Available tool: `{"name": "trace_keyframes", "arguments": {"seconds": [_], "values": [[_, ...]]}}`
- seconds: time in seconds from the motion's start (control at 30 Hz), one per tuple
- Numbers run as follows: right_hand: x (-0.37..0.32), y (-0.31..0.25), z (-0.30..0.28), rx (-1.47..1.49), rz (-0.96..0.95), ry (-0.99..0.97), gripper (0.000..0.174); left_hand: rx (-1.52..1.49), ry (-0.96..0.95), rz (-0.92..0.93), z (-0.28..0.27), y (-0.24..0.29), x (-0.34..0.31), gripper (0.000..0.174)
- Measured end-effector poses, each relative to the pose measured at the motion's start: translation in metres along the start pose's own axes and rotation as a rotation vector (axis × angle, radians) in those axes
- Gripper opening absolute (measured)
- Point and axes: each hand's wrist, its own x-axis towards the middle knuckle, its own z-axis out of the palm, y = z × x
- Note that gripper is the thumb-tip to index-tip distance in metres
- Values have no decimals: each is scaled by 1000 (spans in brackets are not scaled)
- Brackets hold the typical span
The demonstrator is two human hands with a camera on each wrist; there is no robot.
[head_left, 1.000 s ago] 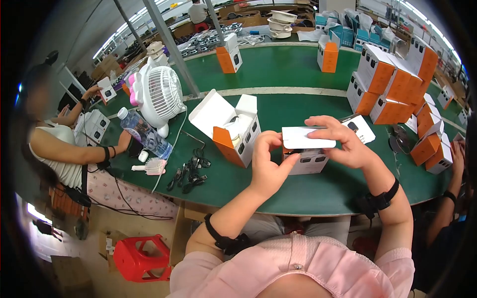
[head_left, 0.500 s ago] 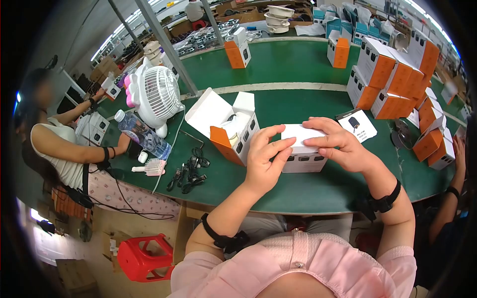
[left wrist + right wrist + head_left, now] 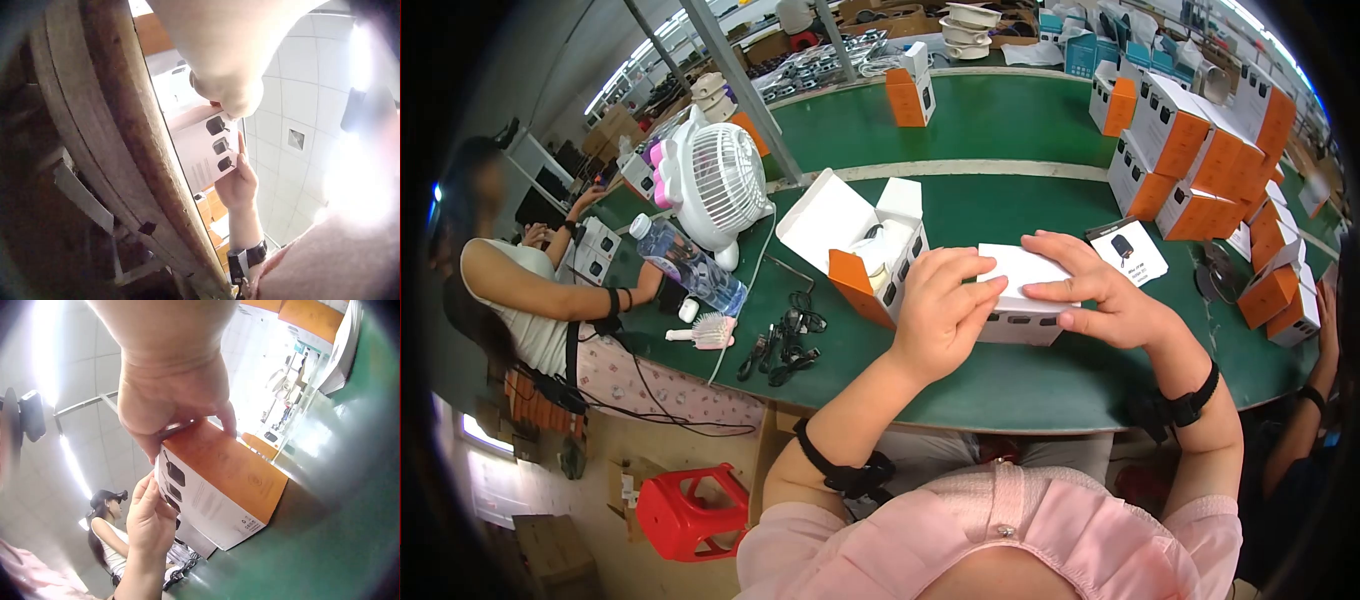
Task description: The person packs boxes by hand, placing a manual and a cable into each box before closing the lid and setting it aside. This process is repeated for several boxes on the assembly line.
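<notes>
**Item 1: carton** [image 3: 1025,270]. White and orange product carton, closed, with small black device pictures on its near side. It sits low over the green counter [image 3: 1000,385], straight in front of the person and between both hands. Whether it touches the counter cannot be told.

**Left hand** [image 3: 940,305]. The grip is closed on the carton's left end, with the fingers curled over the top edge.

**Right hand** [image 3: 1105,295]. The grip is closed on the carton's right end, with the fingers laid across the white top and the thumb on the near side.

**Surroundings, left.**
- Just beside the left hand is an open carton [image 3: 870,250], flaps raised, with a white item inside.
- Further left are black cables [image 3: 785,345], a pink hairbrush [image 3: 705,332], a water bottle [image 3: 685,265] and a white desk fan [image 3: 715,185].

**Surroundings, right.**
- A printed leaflet [image 3: 1130,250] lies near the right hand.
- The stacked cartons [image 3: 1200,160] are further back on the counter.
</notes>
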Motion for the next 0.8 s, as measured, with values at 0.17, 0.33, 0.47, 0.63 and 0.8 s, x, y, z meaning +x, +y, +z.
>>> {"name": "trace_keyframes", "arguments": {"seconds": [0.17, 0.33, 0.47, 0.63, 0.8], "values": [[0, 4, 2, 11, 65, -14, 37, -59, -117, -1, -4, -9, -4, 26], [3, -8, -4, -134, 15, -42, 45, 87, -117, 56, -5, 0, -8, 30], [11, -26, -6, -199, 245, 68, 58, 90, -75, 72, 3, 2, -17, 34], [38, 9, -23, -126, 393, 94, 63, 142, 77, 38, 29, 14, -10, 43], [83, 97, -56, -262, 619, 425, 62, 21, -310, 284, 72, 4, -12, 21]]}}
